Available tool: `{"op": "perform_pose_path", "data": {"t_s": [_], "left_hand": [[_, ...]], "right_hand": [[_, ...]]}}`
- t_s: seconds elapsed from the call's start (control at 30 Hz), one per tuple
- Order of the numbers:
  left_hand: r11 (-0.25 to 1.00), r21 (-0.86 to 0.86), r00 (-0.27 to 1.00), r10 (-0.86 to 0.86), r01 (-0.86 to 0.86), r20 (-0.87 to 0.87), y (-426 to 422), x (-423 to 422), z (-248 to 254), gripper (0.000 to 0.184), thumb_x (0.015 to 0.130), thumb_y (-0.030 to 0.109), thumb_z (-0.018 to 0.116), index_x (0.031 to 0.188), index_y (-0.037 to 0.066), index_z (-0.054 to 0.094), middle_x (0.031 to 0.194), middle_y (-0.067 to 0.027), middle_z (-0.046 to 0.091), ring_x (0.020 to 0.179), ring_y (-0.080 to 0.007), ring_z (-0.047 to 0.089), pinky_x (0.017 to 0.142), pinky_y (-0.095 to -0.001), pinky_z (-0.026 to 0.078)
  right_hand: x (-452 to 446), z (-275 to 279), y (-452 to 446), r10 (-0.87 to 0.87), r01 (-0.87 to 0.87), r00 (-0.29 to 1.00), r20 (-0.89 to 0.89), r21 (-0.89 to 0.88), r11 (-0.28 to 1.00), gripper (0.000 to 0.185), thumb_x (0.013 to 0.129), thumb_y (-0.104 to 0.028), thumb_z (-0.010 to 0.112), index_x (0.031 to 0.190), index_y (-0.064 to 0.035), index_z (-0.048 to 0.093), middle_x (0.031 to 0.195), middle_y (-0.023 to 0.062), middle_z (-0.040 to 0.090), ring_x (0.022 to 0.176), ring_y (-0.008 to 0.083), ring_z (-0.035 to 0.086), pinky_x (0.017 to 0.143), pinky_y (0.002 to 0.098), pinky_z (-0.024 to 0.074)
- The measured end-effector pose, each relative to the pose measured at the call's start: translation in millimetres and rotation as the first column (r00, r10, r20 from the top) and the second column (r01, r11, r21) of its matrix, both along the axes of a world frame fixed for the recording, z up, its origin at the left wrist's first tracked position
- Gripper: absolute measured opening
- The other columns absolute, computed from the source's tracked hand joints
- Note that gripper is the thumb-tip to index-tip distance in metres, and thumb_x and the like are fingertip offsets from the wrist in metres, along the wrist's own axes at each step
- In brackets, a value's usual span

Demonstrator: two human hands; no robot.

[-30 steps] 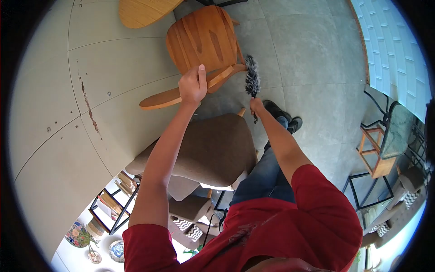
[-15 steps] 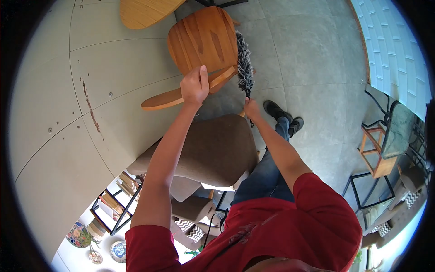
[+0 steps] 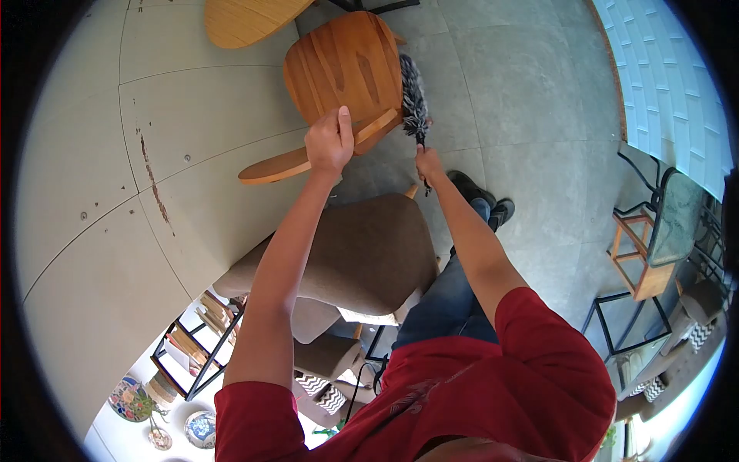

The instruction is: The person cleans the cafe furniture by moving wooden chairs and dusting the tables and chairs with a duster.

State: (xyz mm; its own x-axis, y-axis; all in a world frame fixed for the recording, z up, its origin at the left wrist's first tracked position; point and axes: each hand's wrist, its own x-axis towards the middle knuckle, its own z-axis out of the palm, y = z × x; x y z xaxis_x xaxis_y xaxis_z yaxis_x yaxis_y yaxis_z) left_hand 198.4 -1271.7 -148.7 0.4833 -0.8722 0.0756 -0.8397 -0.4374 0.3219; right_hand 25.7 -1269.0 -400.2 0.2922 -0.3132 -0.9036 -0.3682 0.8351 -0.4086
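Observation:
A wooden chair (image 3: 339, 65) with a rounded, striped-grain seat stands at the upper middle. My left hand (image 3: 329, 140) is closed around the top of its curved backrest (image 3: 273, 167). In my right hand (image 3: 429, 165) is the black handle of a fluffy grey-and-black duster (image 3: 413, 92). The duster's fibres lie along the right side of the chair seat and appear to touch its edge. How far they reach below the seat is hidden.
A brown upholstered chair (image 3: 362, 246) stands close in front of my body. To the left is a pale wall (image 3: 85, 154) with scuff marks. A round wooden tabletop (image 3: 250, 19) is at the top. Stools and a green-topped table (image 3: 676, 219) stand at the right.
My right hand has pushed the duster a little farther forward along the chair's side. My left hand stays on the backrest, and the chair has barely shifted.

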Motion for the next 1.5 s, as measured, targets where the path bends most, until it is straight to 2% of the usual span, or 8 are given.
{"op": "perform_pose_path", "data": {"t_s": [0.07,0.2,0.27,0.47,0.53,1.13,1.2,1.5], "left_hand": [[1.0,-0.012,1.0,0.007,-0.007,-0.004,0.3,-2.0,-0.3,0.04,0.099,0.028,0.043,0.073,0.002,0.06,0.067,-0.0161,0.06,0.062,-0.0364,0.059,0.055,-0.045,0.047],[1.0,0.024,1.0,0.016,-0.016,-0.006,1.7,-1.5,-0.5,0.041,0.099,0.028,0.042,0.073,0.001,0.059,0.068,-0.0167,0.06,0.063,-0.0369,0.059,0.057,-0.0456,0.047],[1.0,0.013,1.0,0.021,-0.021,0.001,1.0,-2.2,-0.9,0.041,0.099,0.028,0.042,0.073,0.001,0.059,0.068,-0.0168,0.06,0.063,-0.037,0.059,0.057,-0.0457,0.047],[0.998,-0.057,0.999,-0.02,0.021,0.026,2.0,-0.6,-5.7,0.041,0.098,0.028,0.043,0.072,0.001,0.059,0.067,-0.0169,0.059,0.062,-0.0367,0.058,0.057,-0.0457,0.047],[0.993,-0.112,0.999,-0.028,0.024,-0.034,0.3,-2.4,-3.5,0.046,0.1,0.027,0.042,0.064,-0.001,0.048,0.058,-0.0202,0.048,0.053,-0.0387,0.049,0.051,-0.0458,0.038],[1.0,-0.013,1.0,0.005,-0.005,0.025,2.6,-1.4,-2.5,0.041,0.098,0.028,0.043,0.069,0.002,0.057,0.062,-0.0162,0.057,0.057,-0.0361,0.057,0.053,-0.046,0.045],[1.0,-0.028,0.999,0.006,-0.005,0.033,3.5,-2.2,-1.8,0.041,0.098,0.028,0.043,0.069,0.002,0.057,0.062,-0.0161,0.057,0.057,-0.0361,0.057,0.053,-0.0461,0.045],[0.998,-0.06,0.999,-0.03,0.032,0.025,1.1,-2.4,-1.4,0.041,0.098,0.025,0.044,0.067,0.002,0.056,0.061,-0.0169,0.056,0.057,-0.0362,0.056,0.052,-0.046,0.045]], "right_hand": [[-4.9,-25.9,12.4,0.221,-0.259,0.965,-0.138,-0.404,0.877,0.044,0.101,-0.032,0.041,0.078,0.0042,0.05,0.054,0.009,0.044,0.037,0.0216,0.04,0.037,0.0386,0.0332],[-12.5,-13.3,6.2,0.165,-0.177,0.974,-0.155,-0.066,0.982,0.045,0.101,-0.033,0.04,0.079,0.0047,0.052,0.057,0.0124,0.049,0.039,0.0249,0.048,0.038,0.0416,0.0367],[-25.1,-40.2,17.8,0.299,-0.316,0.943,-0.148,-0.109,0.943,0.044,0.1,-0.032,0.041,0.083,0.0056,0.056,0.066,0.0227,0.059,0.054,0.0379,0.06,0.049,0.0483,0.0445],[-85.3,26.3,47.1,0.364,-0.461,0.887,-0.283,-0.571,0.679,0.043,0.098,-0.031,0.043,0.088,0.0075,0.059,0.088,0.0339,0.06,0.09,0.0511,0.057,0.076,0.0541,0.0457],[-104.1,33.7,50.1,0.393,-0.488,0.873,-0.289,-0.523,0.699,0.043,0.098,-0.032,0.043,0.089,0.0073,0.059,0.088,0.0335,0.061,0.091,0.0507,0.058,0.078,0.0543,0.0457],[-39.7,17.3,-91.8,0.612,-0.691,0.714,-0.34,-0.483,0.537,0.045,0.097,-0.036,0.049,0.092,0.0072,0.062,0.09,0.0321,0.063,0.092,0.0453,0.062,0.078,0.0508,0.0491],[-64.0,14.1,-77.1,0.735,-0.816,0.549,-0.398,-0.447,0.367,0.039,0.095,-0.032,0.05,0.1,0.0045,0.063,0.098,0.0289,0.064,0.096,0.0449,0.061,0.083,0.0495,0.0494],[-49.1,44.0,-110.3,0.633,-0.746,0.64,-0.435,-0.548,0.377,0.038,0.095,-0.032,0.053,0.095,0.005,0.063,0.092,0.0299,0.064,0.093,0.0447,0.062,0.076,0.0487,0.0501]]}}
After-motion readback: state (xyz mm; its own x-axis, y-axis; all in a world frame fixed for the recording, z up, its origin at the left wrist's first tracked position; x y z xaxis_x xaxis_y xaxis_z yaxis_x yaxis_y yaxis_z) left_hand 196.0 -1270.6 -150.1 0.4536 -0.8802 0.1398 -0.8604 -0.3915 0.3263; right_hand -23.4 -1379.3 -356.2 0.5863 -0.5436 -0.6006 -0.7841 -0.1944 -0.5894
